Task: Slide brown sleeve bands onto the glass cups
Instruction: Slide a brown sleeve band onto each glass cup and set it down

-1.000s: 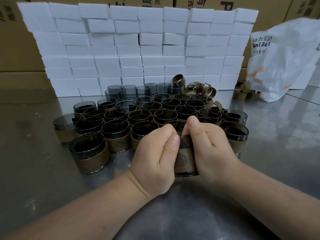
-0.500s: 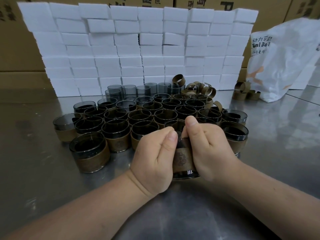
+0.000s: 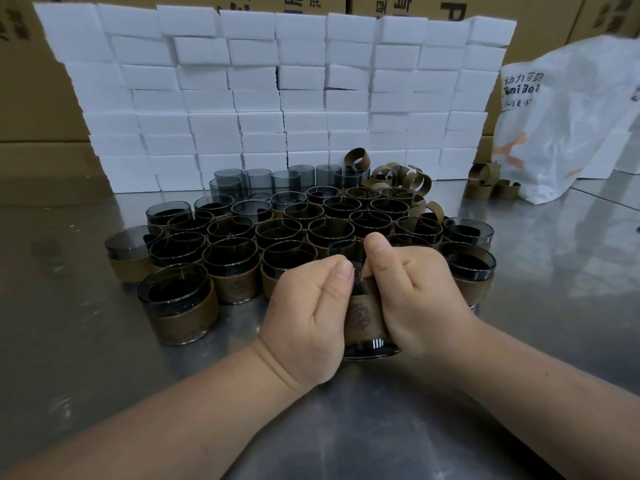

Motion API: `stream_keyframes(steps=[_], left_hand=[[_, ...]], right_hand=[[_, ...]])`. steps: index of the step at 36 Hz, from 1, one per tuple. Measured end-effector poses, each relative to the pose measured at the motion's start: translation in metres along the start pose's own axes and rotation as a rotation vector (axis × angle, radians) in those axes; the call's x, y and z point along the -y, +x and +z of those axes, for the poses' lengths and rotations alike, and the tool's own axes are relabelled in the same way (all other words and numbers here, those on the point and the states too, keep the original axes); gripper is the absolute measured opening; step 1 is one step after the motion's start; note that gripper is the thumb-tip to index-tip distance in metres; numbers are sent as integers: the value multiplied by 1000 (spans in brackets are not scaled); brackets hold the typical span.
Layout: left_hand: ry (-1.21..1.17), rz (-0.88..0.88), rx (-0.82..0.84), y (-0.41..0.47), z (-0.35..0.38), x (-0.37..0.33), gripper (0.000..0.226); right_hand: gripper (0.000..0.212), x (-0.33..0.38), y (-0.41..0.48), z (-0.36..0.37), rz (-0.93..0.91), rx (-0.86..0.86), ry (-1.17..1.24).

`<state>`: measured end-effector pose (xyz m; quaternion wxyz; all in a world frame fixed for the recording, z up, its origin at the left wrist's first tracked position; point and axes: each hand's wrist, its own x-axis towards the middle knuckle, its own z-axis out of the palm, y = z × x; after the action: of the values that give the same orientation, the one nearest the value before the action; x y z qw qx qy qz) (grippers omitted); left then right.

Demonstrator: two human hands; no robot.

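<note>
A dark glass cup (image 3: 372,348) is held between both hands just above the steel table, with a brown sleeve band (image 3: 362,315) around its middle. My left hand (image 3: 308,320) grips the cup's left side, thumb up at the rim. My right hand (image 3: 412,292) grips the right side, thumb raised over the top. Behind them stands a cluster of several banded cups (image 3: 235,268). Bare grey cups (image 3: 256,180) stand at the back. Loose brown bands (image 3: 398,176) lie in a heap at the back right.
A wall of white foam blocks (image 3: 277,91) runs behind the cups, with cardboard cartons behind it. A white plastic bag (image 3: 568,123) sits at the right with a few bands (image 3: 488,183) beside it. The steel table (image 3: 69,323) reflects light.
The band has slid up from the cup's base toward its middle, baring the dark glass bottom. Both hands have stayed clamped around the cup.
</note>
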<state>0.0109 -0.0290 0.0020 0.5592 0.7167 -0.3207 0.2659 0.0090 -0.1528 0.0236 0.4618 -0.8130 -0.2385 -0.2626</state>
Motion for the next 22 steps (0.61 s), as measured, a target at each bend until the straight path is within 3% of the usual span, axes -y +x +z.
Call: stream_keyframes(steps=[10, 17, 22], left_hand=[[-11, 8, -21, -2, 2, 5, 44], [-41, -11, -145, 2, 3, 5, 51], [62, 61, 53, 1, 2, 2, 66]], right_hand=[[52, -2, -1, 0, 62, 14, 109], [58, -3, 3, 3, 283, -95, 321], [58, -3, 9, -1, 396, -212, 400]])
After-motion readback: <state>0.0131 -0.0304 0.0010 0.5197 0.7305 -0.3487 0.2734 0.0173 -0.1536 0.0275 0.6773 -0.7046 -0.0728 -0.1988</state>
